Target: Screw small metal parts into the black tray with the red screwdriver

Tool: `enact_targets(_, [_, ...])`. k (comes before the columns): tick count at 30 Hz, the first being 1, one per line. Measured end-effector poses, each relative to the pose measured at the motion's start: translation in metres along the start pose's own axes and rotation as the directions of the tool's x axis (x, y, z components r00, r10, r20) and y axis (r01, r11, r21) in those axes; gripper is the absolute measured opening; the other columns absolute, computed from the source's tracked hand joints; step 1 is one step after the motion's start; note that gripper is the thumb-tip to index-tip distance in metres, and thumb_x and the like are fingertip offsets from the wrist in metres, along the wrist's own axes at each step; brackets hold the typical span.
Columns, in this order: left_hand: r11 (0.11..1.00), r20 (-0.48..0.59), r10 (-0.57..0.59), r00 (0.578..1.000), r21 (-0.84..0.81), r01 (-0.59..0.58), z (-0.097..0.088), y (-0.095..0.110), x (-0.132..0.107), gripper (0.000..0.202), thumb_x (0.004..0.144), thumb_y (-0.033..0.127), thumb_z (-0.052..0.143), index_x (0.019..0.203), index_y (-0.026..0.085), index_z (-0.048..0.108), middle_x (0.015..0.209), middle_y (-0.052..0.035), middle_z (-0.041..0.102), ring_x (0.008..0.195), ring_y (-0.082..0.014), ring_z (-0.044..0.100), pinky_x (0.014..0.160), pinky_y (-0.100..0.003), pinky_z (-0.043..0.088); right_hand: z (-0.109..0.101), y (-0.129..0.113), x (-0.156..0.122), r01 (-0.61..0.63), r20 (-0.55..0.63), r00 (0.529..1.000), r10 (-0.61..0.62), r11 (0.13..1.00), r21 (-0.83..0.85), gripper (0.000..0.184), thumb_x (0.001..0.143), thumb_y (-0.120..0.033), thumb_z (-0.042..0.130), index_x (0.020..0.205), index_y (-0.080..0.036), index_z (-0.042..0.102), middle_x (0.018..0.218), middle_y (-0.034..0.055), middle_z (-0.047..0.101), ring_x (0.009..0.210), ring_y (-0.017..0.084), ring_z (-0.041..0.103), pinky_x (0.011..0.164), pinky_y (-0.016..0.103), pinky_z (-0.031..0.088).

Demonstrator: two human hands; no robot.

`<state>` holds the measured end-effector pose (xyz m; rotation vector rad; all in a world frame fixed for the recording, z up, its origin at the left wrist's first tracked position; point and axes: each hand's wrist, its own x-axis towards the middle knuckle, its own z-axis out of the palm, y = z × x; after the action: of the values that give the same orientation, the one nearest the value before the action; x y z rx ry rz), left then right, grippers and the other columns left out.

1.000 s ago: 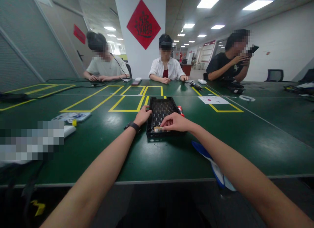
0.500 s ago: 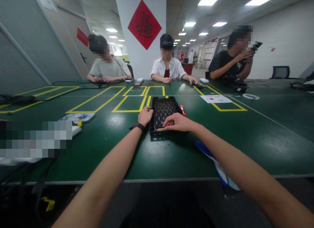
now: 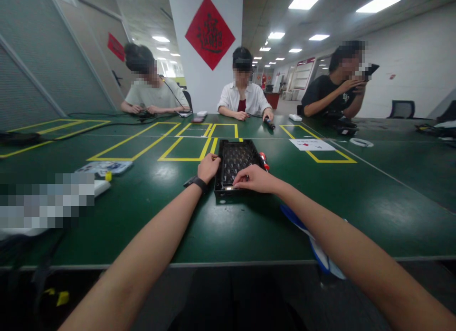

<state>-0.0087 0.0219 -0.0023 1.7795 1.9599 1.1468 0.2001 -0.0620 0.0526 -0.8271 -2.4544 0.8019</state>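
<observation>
Black tray (image 3: 223, 194) sits on the desk (image 3: 213, 236). Our left hand (image 3: 208, 167) touches its left side, our right hand (image 3: 257, 178) is at a small strip (image 3: 228, 188), near end; can't tell if either grip is closed.

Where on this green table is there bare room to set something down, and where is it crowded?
Mostly bare: tabletop between the black tray and the near edge; also right of the right forearm, nearer than the white sheet. Crowded: around the tray, with the left hand, right hand and red object.
</observation>
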Motion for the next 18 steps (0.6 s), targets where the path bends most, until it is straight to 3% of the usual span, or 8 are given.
enact_targets(11, [0.991, -0.004, 0.050, 0.999, -0.121, -0.050, -0.003, 0.000, -0.009, 0.034, 0.075, 0.029, 0.050, 0.107, 0.021, 0.059, 0.094, -0.0034, 0.066, 0.085, -0.0173, 0.059, 0.078, -0.029, 0.045, -0.002, 0.003, -0.001, 0.005, -0.012, 1.000, -0.005, 1.000, -0.001, 0.027, 0.071, -0.034, 0.066, 0.084, -0.011, 0.072, 0.069, 0.0046, 0.067, 0.059, 0.009, 0.055, 0.056, 0.020, 0.041])
enact_targets(18, [0.992, -0.013, 0.079, 0.997, -0.096, -0.080, -0.005, 0.002, -0.013, 0.028, 0.075, 0.027, 0.047, 0.095, 0.022, 0.065, 0.090, -0.0022, 0.066, 0.085, -0.0167, 0.059, 0.077, -0.028, 0.044, -0.003, -0.002, -0.002, 0.010, 0.007, 1.000, -0.010, 1.000, 0.021, 0.023, 0.072, -0.030, 0.064, 0.084, -0.011, 0.071, 0.074, 0.0051, 0.068, 0.065, 0.012, 0.059, 0.062, 0.022, 0.045])
